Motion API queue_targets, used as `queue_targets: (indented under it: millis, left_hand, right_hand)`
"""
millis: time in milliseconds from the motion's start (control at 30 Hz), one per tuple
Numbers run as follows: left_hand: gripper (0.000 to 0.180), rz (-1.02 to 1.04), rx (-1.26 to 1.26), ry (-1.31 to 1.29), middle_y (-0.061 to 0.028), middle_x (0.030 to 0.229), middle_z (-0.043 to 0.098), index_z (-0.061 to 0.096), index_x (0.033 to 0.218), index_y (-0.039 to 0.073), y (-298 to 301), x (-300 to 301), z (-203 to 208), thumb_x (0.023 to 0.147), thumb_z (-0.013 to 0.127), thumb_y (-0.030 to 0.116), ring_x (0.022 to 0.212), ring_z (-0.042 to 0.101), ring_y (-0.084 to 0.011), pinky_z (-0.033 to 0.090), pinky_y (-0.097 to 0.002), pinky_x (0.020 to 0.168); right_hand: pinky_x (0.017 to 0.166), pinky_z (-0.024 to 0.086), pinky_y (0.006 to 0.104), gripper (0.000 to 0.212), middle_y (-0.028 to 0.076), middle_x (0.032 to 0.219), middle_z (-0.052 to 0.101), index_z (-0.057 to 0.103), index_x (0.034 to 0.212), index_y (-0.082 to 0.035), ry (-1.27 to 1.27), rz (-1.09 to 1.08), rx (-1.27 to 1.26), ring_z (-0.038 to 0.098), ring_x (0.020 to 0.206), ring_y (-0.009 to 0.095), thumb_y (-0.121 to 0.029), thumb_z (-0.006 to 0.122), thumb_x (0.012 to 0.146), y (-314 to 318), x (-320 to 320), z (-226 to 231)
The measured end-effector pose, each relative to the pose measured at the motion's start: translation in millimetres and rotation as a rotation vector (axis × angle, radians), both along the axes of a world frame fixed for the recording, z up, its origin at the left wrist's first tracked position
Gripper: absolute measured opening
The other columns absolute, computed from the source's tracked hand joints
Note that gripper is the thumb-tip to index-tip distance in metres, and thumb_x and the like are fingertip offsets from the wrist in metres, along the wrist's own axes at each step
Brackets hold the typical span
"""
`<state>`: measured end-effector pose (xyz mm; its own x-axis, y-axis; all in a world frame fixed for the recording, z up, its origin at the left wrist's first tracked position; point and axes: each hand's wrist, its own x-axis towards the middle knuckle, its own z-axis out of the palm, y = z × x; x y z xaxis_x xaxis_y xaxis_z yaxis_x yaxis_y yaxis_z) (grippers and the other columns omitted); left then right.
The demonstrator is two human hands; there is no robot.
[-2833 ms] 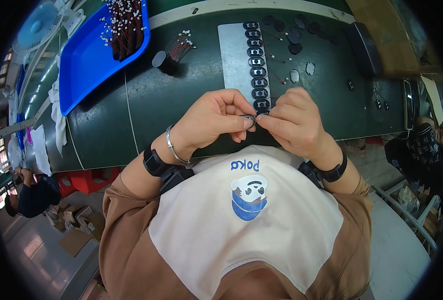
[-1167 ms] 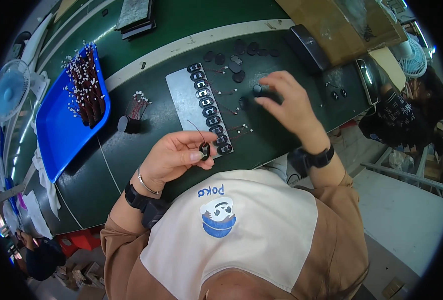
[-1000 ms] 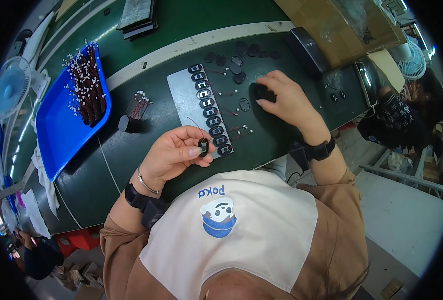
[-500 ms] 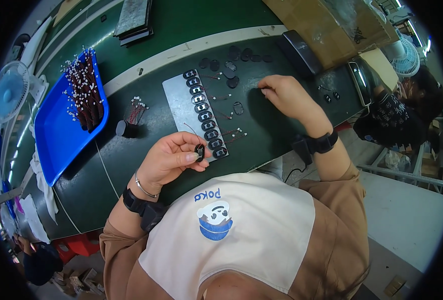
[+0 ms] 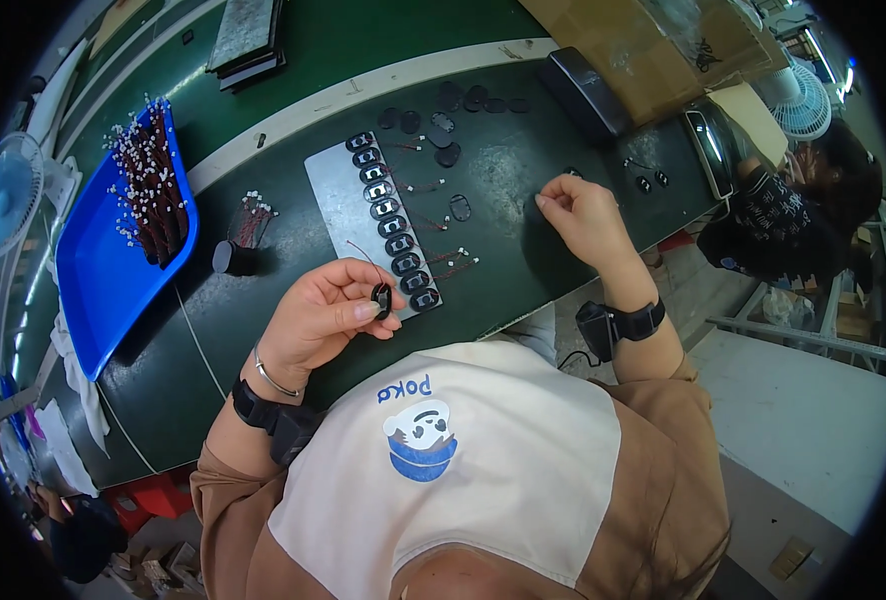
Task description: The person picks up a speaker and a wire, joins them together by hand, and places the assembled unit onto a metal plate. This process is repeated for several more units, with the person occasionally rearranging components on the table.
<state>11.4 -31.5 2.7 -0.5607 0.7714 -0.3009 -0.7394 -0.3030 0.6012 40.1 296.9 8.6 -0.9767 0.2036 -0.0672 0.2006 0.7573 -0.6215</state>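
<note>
My left hand (image 5: 335, 312) pinches a small black oval speaker (image 5: 382, 298) between thumb and fingers, with a thin dark wire rising from it. Beside it on the bench lies a grey metal plate (image 5: 338, 190). Along the plate's right edge runs a row of similar oval speakers (image 5: 388, 207), with pale centres and red wires ending in white connectors. My right hand (image 5: 585, 218) hovers over the bench to the right, thumb and fingertips pressed together; anything between them is too small to make out. A dark oval piece (image 5: 572, 172) shows just behind its knuckles.
Black oval pieces (image 5: 448, 154) lie scattered beyond the plate. At left are a blue tray (image 5: 88, 300) of wire bundles and a black cylinder (image 5: 231, 258) beside loose wires. A black box (image 5: 585, 95) and a cardboard box (image 5: 653, 60) stand at the far right. Another person sits at right.
My right hand has moved right and nearer to me, uncovering a dark oval piece behind it. My left hand keeps its hold on the speaker. The whole view has shifted slightly.
</note>
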Motion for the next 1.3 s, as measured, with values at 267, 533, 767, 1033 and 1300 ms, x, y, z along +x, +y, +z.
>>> queue_targets:
  millis: [267, 533, 767, 1033, 1300]
  left_hand:
    - [0.023, -0.017, 0.050, 0.031, -0.0175, 0.101, 0.061, 0.055, 0.107, 0.000, 0.6, -1.3, -2.3, 0.085, 0.059, 0.000, 0.086, 0.065, -0.0226, 0.056, -0.0314, 0.075]
    - [0.026, 0.009, -0.057, 0.034, -0.0180, 0.097, 0.061, 0.054, 0.106, -0.001, 1.6, 0.5, -2.8, 0.082, 0.062, 0.001, 0.081, 0.066, -0.0233, 0.057, -0.0317, 0.071]
    - [0.026, -0.013, 0.012, 0.070, -0.0181, 0.100, 0.061, 0.054, 0.109, -0.003, -2.5, 1.1, -2.5, 0.084, 0.059, 0.000, 0.086, 0.065, -0.0231, 0.055, -0.0326, 0.077]
    - [0.030, -0.068, 0.088, 0.059, -0.0176, 0.105, 0.060, 0.054, 0.113, -0.005, 7.1, 5.2, 2.1, 0.084, 0.060, 0.000, 0.092, 0.064, -0.0233, 0.054, -0.0341, 0.081]
    - [0.028, -0.046, 0.148, 0.024, -0.0175, 0.113, 0.055, 0.056, 0.110, -0.007, 11.3, 8.1, 4.7, 0.083, 0.061, -0.002, 0.095, 0.063, -0.0251, 0.054, -0.0353, 0.084]
  right_hand:
    - [0.062, 0.046, 0.0245, 0.017, 0.006, 0.077, 0.059, 0.063, 0.092, 0.000, -0.028, 0.112, -0.119, 0.058, 0.069, 0.013, -0.003, 0.067, 0.076, 11.2, 14.7, 14.1]
    - [0.069, 0.049, 0.0314, 0.034, 0.007, 0.089, 0.056, 0.063, 0.101, -0.005, 0.022, 0.648, 0.049, 0.058, 0.079, 0.023, 0.000, 0.070, 0.068, 14.5, 15.4, 27.4]
    - [0.062, 0.047, 0.0325, 0.031, 0.008, 0.083, 0.055, 0.060, 0.096, -0.002, -0.053, 0.781, 0.020, 0.057, 0.070, 0.023, 0.000, 0.068, 0.067, 11.1, 2.0, 24.4]
    - [0.057, 0.041, 0.0228, 0.031, 0.005, 0.081, 0.055, 0.059, 0.092, -0.002, -0.083, 0.573, -0.351, 0.052, 0.066, 0.012, -0.002, 0.071, 0.064, -26.1, 8.1, 33.1]
    - [0.058, 0.041, 0.0214, 0.031, 0.003, 0.084, 0.056, 0.059, 0.092, -0.003, 0.178, 0.587, -0.552, 0.052, 0.068, 0.010, 0.000, 0.071, 0.063, -90.7, 6.3, 23.1]
